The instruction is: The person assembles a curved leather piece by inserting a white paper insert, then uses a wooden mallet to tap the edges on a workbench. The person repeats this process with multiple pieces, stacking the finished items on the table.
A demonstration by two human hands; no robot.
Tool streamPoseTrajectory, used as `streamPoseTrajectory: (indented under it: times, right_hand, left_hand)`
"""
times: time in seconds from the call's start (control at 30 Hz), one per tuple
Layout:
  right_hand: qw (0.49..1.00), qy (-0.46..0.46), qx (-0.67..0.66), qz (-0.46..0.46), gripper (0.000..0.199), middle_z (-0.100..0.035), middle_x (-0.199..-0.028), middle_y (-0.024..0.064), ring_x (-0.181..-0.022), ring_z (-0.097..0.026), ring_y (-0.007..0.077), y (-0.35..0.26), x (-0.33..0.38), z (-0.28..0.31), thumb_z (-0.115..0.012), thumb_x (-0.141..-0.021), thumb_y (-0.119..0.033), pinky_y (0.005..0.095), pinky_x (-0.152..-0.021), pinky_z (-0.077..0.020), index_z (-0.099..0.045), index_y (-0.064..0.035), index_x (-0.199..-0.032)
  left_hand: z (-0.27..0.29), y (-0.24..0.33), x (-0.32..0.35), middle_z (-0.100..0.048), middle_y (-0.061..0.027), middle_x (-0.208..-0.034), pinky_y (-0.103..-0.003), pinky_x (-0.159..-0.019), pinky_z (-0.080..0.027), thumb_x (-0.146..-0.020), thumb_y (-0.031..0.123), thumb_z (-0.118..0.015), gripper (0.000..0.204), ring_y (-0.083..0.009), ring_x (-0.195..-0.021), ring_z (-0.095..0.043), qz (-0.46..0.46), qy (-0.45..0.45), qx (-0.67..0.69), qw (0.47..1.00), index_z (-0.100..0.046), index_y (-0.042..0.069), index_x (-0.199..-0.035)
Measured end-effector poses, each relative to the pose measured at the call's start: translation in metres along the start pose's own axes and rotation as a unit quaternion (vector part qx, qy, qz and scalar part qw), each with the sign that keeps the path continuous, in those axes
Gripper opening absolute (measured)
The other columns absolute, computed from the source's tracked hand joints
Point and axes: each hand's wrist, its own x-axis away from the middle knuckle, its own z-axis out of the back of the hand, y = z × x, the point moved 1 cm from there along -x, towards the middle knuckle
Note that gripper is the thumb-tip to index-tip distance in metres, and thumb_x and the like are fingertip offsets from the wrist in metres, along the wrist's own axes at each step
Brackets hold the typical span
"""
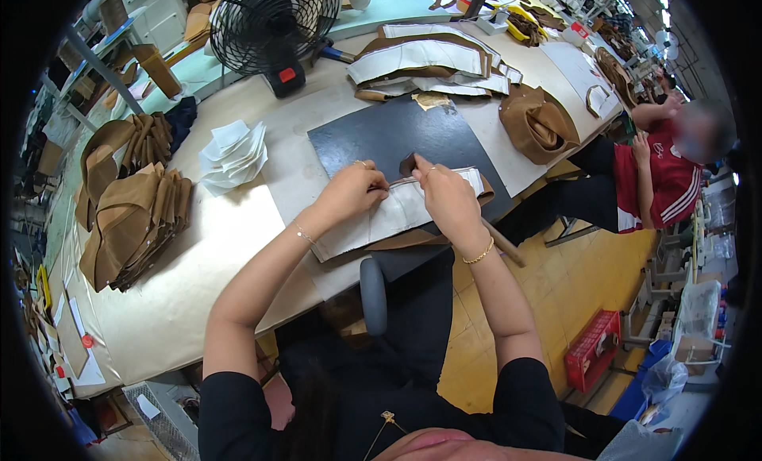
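Observation:
A long brown leather piece with a white lining (394, 215) lies across the near edge of a dark mat (401, 135) on the work table. My left hand (349, 192) pinches its upper edge from the left. My right hand (446, 197) pinches the same edge from the right, close to a small dark brown flap. A wooden handle (502, 243) sticks out under my right wrist, over the table edge. Both hands wear thin bracelets.
Stacks of brown cut pieces (131, 215) lie at the left, a pile of white pieces (234, 153) beside them. A black fan (270, 28) stands at the back. More lined pieces (432, 64) and a brown bag (540, 123) sit beyond. A person in red (663, 175) sits at right; a red crate (594, 350) stands on the floor.

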Motion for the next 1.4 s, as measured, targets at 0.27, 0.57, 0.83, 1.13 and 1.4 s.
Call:
streamPoseTrajectory:
  times: [0.27, 0.57, 0.83, 1.13, 1.4]
  right_hand:
    - [0.995, -0.094, 0.011, -0.007, 0.027, -0.065, -0.078, 0.0212, -0.073, -0.064, 0.0395, 0.002, -0.003, -0.004, -0.052, -0.100, -0.018, 0.0453, -0.066, -0.0492, -0.064, 0.0011, -0.114]
    - [0.994, -0.107, -0.017, -0.021, 0.029, -0.066, -0.081, 0.0237, -0.075, -0.065, 0.0407, -0.007, 0.000, -0.013, -0.050, -0.101, -0.022, 0.0483, -0.067, -0.0496, -0.065, -0.0047, -0.120]
    - [0.998, -0.045, -0.029, 0.023, 0.028, -0.067, -0.083, 0.0237, -0.079, -0.066, 0.0411, -0.023, -0.019, 0.015, -0.050, -0.102, -0.023, 0.0484, -0.069, -0.0524, -0.066, -0.0065, -0.118]
    - [0.995, -0.047, -0.081, -0.019, 0.031, -0.067, -0.085, 0.0243, -0.080, -0.066, 0.0417, -0.012, -0.012, 0.003, -0.050, -0.101, -0.024, 0.0496, -0.070, -0.0506, -0.065, -0.0041, -0.121]
    - [0.999, -0.005, 0.024, -0.048, 0.031, -0.064, -0.073, 0.0196, -0.066, -0.064, 0.0365, 0.023, 0.002, 0.019, -0.046, -0.104, -0.024, 0.0443, -0.062, -0.0491, -0.063, -0.0040, -0.121]
  left_hand:
    - [-0.001, 0.012, 0.011, -0.064, -0.0119, -0.092, -0.040, -0.077, -0.051, -0.082, 0.012, -0.072, 0.014, -0.0310, -0.085, -0.062, -0.016, 0.053, -0.031, 0.998, -0.075, 0.005, -0.094]
    - [-0.003, 0.003, 0.017, -0.065, -0.0105, -0.090, -0.037, -0.074, -0.051, -0.081, 0.012, -0.074, 0.017, -0.0297, -0.082, -0.063, -0.042, 0.069, -0.053, 0.995, -0.073, 0.003, -0.095]
    - [0.018, 0.000, 0.028, -0.065, -0.0121, -0.087, -0.040, -0.073, -0.051, -0.081, 0.014, -0.074, 0.015, -0.0312, -0.083, -0.064, -0.032, 0.016, -0.056, 0.998, -0.074, 0.004, -0.092]
    - [-0.005, -0.012, 0.028, -0.061, -0.0132, -0.089, -0.042, -0.075, -0.050, -0.084, 0.012, -0.070, 0.011, -0.0335, -0.085, -0.061, -0.043, 0.092, -0.018, 0.995, -0.068, 0.003, -0.089]
    - [-0.047, 0.023, -0.027, -0.061, -0.0139, -0.091, -0.043, -0.080, -0.050, -0.084, 0.009, -0.068, 0.009, -0.0345, -0.090, -0.061, -0.041, 0.113, -0.019, 0.993, -0.066, 0.001, -0.088]
